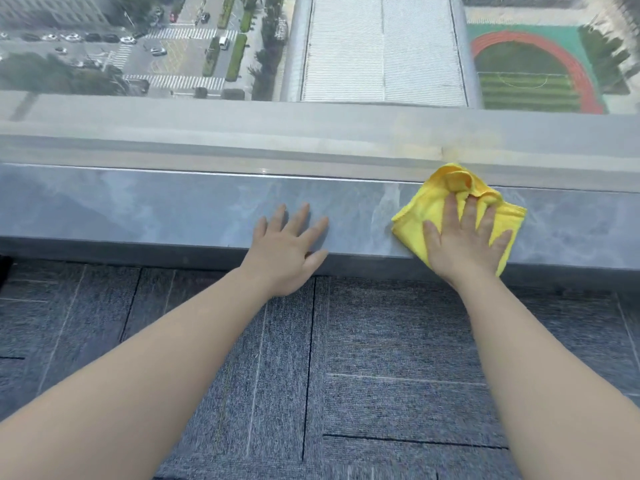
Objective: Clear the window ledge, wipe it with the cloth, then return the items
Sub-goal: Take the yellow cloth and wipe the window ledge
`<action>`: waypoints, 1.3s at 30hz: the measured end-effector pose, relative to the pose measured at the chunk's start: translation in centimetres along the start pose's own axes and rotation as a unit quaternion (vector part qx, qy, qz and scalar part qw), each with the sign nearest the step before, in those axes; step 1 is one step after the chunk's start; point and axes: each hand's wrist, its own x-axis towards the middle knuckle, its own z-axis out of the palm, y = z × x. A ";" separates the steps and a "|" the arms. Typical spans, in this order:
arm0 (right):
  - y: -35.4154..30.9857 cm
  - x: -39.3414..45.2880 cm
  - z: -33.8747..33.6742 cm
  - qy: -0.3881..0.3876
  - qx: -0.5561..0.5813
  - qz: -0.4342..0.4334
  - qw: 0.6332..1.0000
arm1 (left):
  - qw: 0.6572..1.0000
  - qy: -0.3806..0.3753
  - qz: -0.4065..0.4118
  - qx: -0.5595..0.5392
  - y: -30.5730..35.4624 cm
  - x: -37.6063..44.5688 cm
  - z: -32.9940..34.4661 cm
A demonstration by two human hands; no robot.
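Observation:
The grey marbled window ledge (156, 209) runs across the view below the glass. A yellow cloth (429, 209) lies bunched on its right part. My right hand (464, 240) presses flat on the cloth with the fingers spread. My left hand (287, 247) rests flat on the bare ledge near the middle, fingers apart, holding nothing. No other items stand on the visible stretch of ledge.
The window glass (346, 46) rises straight behind the ledge, with a street and a sports field far below. Grey-blue carpet tiles (381, 375) cover the floor in front of the ledge. A dark object edge (4, 271) shows at the far left.

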 end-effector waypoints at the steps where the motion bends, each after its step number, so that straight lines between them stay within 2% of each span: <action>1: -0.4 0.1 -0.2 -0.005 0.010 0.021 1.000 | 1.000 0.000 0.007 0.004 0.0 0.3 -0.1; 5: -3.4 0.6 -0.1 -0.007 0.039 0.063 0.997 | 1.000 0.020 0.010 -0.001 -0.9 2.0 -0.2; 11: -5.6 -1.0 0.7 0.012 0.036 -0.037 0.999 | 0.998 0.049 0.022 0.014 -1.9 3.0 0.3; 18: -7.7 -5.1 0.4 -0.006 0.106 -0.041 0.993 | 0.998 -0.010 0.030 -0.051 -1.6 2.9 -0.9; 20: -7.9 -5.0 0.4 0.014 0.098 -0.029 0.995 | 0.997 -0.020 0.028 -0.063 -1.7 3.1 -1.1; 22: -8.2 -4.3 0.8 -0.004 0.072 -0.025 0.997 | 0.997 -0.022 0.024 -0.072 -1.7 3.1 -1.0; 24: -8.5 -3.7 1.5 -0.020 0.034 -0.040 0.998 | 0.997 -0.007 0.023 -0.078 -1.4 3.2 -0.8; 30: -7.7 -1.9 2.2 0.049 -0.039 -0.181 0.982 | 0.994 0.063 0.001 -0.084 -0.8 3.3 0.3; 34: -6.6 -1.2 1.9 0.048 -0.034 -0.203 0.977 | 0.991 0.105 -0.020 -0.085 0.6 3.3 0.4; 39: -4.0 -0.2 1.6 0.052 -0.025 -0.220 0.974 | 0.980 0.144 0.001 -0.140 4.3 4.1 0.2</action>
